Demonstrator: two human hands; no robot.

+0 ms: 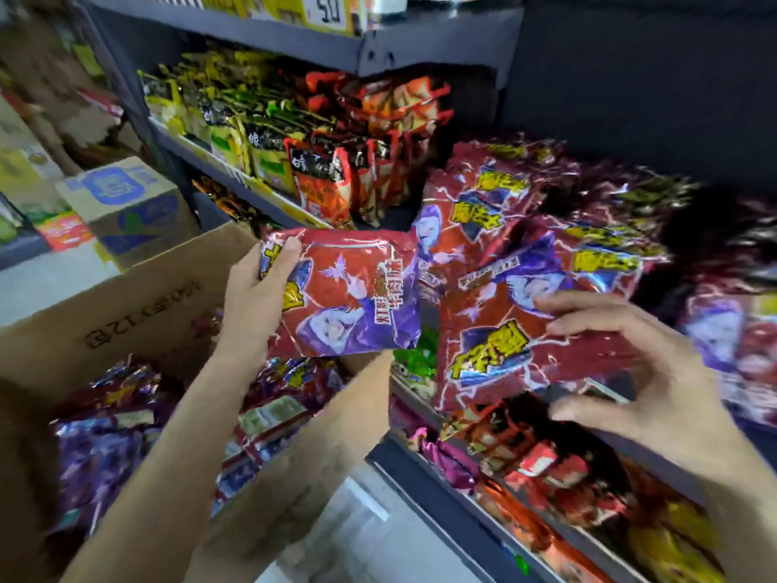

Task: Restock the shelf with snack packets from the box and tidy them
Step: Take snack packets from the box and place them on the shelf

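My left hand (256, 288) grips the left edge of a red and purple snack packet (349, 292), held flat in the air above the cardboard box (126, 300). Several more such packets (109, 422) fill the box. My right hand (630, 368) holds the right side of a second red packet (517, 351), thumb beneath and fingers on top, at the front of a heap of the same packets (525, 204) on the dark shelf (424, 469).
The upper shelf holds rows of yellow-green packets (235, 136) and red-black packets (336, 178). Red and orange packets (546, 464) fill the shelf below my right hand. Stacked cartons (122, 204) stand at the left behind the box.
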